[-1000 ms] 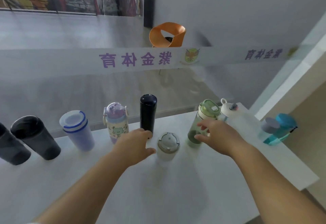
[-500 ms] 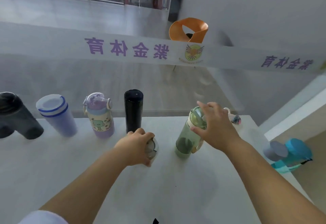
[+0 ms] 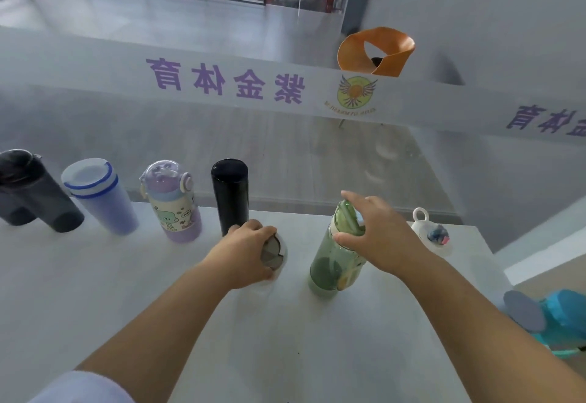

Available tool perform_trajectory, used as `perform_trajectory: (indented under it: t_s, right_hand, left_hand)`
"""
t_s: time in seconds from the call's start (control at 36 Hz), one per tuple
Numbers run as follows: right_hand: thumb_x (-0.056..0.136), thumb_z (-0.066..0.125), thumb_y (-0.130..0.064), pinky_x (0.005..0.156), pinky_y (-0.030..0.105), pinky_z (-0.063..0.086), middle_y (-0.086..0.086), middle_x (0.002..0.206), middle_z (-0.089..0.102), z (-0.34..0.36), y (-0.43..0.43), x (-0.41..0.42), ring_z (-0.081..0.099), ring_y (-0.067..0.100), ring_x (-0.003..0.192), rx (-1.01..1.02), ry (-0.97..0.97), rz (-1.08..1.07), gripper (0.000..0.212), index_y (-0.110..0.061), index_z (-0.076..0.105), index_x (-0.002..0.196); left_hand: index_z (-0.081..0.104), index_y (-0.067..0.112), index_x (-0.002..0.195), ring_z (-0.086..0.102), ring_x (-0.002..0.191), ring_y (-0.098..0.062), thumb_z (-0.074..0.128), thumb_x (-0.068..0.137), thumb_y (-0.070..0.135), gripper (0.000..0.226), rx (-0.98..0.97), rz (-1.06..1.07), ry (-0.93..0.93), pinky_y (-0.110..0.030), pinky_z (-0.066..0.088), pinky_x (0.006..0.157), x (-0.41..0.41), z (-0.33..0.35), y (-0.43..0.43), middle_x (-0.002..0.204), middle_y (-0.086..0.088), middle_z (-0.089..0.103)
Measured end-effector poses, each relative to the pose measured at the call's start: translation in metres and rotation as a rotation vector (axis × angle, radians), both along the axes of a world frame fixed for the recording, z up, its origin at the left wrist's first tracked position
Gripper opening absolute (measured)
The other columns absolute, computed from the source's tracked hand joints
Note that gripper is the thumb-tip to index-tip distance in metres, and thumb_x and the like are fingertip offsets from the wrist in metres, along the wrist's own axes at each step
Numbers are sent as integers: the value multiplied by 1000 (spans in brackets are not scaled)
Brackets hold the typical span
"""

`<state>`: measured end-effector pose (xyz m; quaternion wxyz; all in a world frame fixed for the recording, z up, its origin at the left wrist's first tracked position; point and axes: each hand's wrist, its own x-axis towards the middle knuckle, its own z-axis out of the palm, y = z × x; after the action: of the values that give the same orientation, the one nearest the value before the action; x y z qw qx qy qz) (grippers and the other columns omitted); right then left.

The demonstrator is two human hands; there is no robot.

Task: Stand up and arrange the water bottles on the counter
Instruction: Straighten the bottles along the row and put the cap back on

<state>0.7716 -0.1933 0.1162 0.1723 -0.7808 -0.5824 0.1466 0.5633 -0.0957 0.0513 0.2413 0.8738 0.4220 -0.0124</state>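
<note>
On the white counter [image 3: 95,291] a row of upright bottles runs along the back: a dark grey tumbler [image 3: 35,193], a white cup with blue bands [image 3: 98,196], a lilac cartoon bottle [image 3: 172,201] and a tall black flask [image 3: 230,195]. My left hand [image 3: 241,253] grips a small clear bottle with a grey lid [image 3: 275,252] just in front of the black flask. My right hand [image 3: 377,233] holds the lid of an upright green bottle [image 3: 333,260]. A white bottle with a loop lid [image 3: 432,234] stands to the right of it.
A glass partition with purple lettering rises right behind the counter's back edge. A blue bottle with a grey disc-shaped end [image 3: 551,320] lies at the counter's right edge. An orange chair [image 3: 375,50] stands beyond the glass.
My left hand closed over the small clear bottle's lid and my right hand took hold of the green bottle's lid. The camera tilted down and closer.
</note>
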Motion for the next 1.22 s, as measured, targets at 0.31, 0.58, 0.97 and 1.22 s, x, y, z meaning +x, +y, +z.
perform_trajectory:
  t_s: [0.31, 0.58, 0.97, 1.22]
  right_hand:
    - [82, 65, -38, 81, 24, 38, 1, 124, 48, -3, 22, 32, 44, 11, 95, 30, 1, 30, 71, -32, 30, 144]
    - [82, 66, -38, 84, 28, 40, 1, 125, 47, -6, 46, 53, 41, 11, 97, 43, 4, 19, 71, -33, 30, 143]
    - [81, 68, -38, 88, 31, 44, 3, 124, 48, -3, 51, 58, 47, 16, 99, 34, 3, 61, 69, -33, 34, 140]
    - [80, 70, -35, 85, 26, 39, 0, 124, 48, -3, 47, 57, 44, 10, 95, 49, 14, 77, 67, -33, 36, 138]
  left_hand:
    - [28, 25, 144, 39, 122, -23, 68, 78, 34, 78, -15, 51, -47, -32, 38, 102, 48, -4, 34, 141, 4, 37]
    - [31, 24, 143, 40, 121, -24, 70, 76, 34, 79, -11, 107, -105, -37, 41, 103, 67, -10, 50, 137, 6, 41]
    - [32, 26, 142, 40, 123, -21, 72, 75, 33, 78, -27, 122, -126, -35, 41, 103, 70, -10, 49, 139, 5, 39]
    - [32, 26, 142, 44, 120, -19, 74, 74, 36, 80, -35, 139, -130, -34, 43, 102, 68, -7, 47, 138, 4, 38]
